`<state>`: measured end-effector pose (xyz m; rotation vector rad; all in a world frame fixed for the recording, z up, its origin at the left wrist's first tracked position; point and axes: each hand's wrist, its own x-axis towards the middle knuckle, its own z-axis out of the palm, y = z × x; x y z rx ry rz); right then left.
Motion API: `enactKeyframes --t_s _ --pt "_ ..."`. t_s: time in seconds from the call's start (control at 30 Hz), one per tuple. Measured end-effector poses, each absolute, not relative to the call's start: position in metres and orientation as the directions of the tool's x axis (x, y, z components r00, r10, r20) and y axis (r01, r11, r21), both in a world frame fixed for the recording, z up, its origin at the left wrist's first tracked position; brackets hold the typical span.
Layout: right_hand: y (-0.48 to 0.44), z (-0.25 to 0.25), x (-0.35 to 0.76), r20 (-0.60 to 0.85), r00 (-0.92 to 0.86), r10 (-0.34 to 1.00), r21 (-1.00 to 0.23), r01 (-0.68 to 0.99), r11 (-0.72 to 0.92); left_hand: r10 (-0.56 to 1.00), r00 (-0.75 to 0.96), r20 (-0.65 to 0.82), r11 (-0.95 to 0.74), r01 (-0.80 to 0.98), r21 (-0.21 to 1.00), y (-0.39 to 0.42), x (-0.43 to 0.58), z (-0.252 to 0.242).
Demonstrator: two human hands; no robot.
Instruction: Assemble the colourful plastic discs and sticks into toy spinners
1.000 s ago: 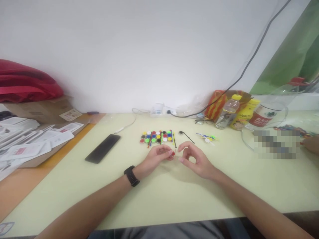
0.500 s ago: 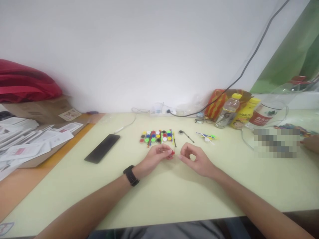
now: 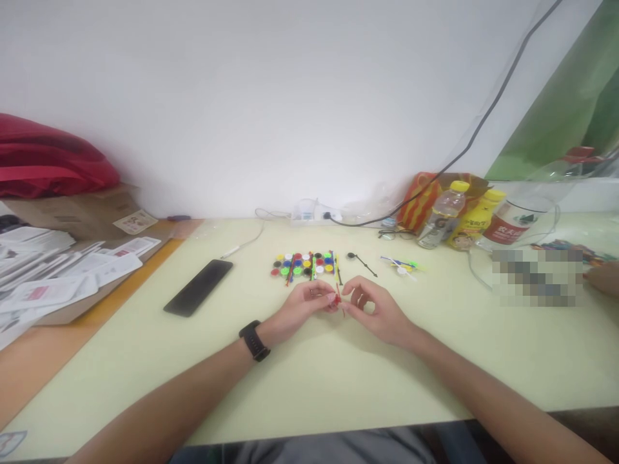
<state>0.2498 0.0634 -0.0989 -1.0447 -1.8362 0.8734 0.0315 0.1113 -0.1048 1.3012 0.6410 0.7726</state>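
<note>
My left hand, with a black watch on its wrist, pinches a small red plastic piece between thumb and fingers. A thin red stick stands out above and below it. My right hand closes thumb and fingertips on the piece from the right; its other fingers are curled. Just beyond the hands lie rows of coloured round discs with thin sticks laid across them. To their right are a black disc with a black rod, and a small pile of blue, white and yellow sticks.
A black phone lies on the left. Papers and a cardboard box fill the far left. Bottles and a power strip stand by the wall. At the right edge, another person's hand is near coloured sticks.
My right hand has moved left, and its fingertips now meet the red piece in my left hand. A red stick now shows upright between the hands. My left hand has barely moved.
</note>
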Motion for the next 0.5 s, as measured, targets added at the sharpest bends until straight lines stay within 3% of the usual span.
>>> enactKeyframes --t_s 0.13,0.2,0.37,0.5 --pt "0.062 -0.096 0.251 0.312 -0.214 0.926 -0.885 0.290 0.365 0.805 0.593 0.021 0.076 -0.137 0.988 0.111 0.032 -0.104" --pt "0.062 -0.094 0.255 0.264 -0.198 0.944 -0.935 0.188 0.301 0.805 0.593 0.021 0.076 -0.139 0.987 0.111 0.032 -0.104" --pt "0.066 -0.089 0.267 0.028 -0.575 0.817 -0.992 -0.114 -0.046 0.814 0.580 0.001 0.094 -0.134 0.986 0.112 0.032 -0.106" --pt "0.066 -0.089 0.259 0.106 -0.461 0.881 -0.994 -0.036 0.101 0.821 0.571 0.005 0.093 -0.142 0.986 0.112 0.033 -0.105"
